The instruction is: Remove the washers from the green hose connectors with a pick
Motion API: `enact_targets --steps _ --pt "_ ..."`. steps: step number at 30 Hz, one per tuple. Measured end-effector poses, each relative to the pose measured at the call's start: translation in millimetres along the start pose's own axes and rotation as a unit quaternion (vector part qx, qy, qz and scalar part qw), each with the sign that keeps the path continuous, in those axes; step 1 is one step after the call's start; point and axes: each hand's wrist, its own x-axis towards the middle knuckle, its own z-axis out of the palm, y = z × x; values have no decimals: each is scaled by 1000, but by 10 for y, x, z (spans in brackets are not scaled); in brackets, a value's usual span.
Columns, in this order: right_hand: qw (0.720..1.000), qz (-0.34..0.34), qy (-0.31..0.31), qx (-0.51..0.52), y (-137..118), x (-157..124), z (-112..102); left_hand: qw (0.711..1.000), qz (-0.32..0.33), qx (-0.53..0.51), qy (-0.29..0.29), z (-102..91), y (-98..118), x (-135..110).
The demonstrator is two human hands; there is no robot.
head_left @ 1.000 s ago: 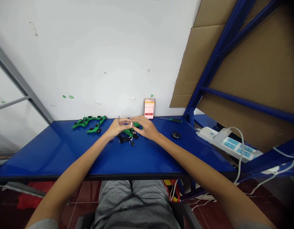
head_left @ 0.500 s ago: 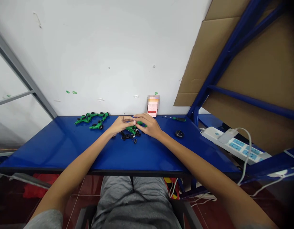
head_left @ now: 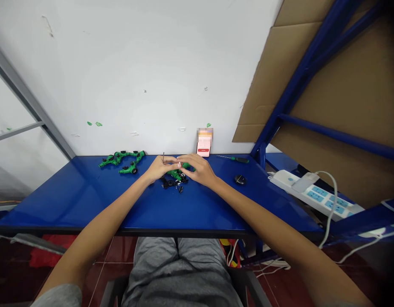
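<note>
Both my hands meet over the middle of the blue table [head_left: 88, 200]. My left hand [head_left: 158, 168] is closed in a pinch around a thin dark pin that sticks up from its fingers. My right hand [head_left: 198, 168] is also pinched, its fingertips touching the left hand's, on something too small to make out. Just under the hands lies a green plastic part [head_left: 176, 174] with small black wheels and bits [head_left: 172, 183] scattered by it.
Assembled green pieces [head_left: 123, 160] lie at the far left. A green-handled screwdriver [head_left: 235, 159], a black round part [head_left: 240, 179] and a small red-and-white card [head_left: 204, 145] are at the back right. A white power strip [head_left: 315, 192] sits on the blue shelf to the right.
The hands stayed together over the green part with only slight finger movement. The view shifted a little between the first earlier frame and now.
</note>
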Motion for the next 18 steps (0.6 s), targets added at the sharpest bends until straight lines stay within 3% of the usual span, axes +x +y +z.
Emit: enact_targets --steps 18 --pt "999 -36 40 -3 -32 32 -6 1000 13 -22 5 -3 -46 16"
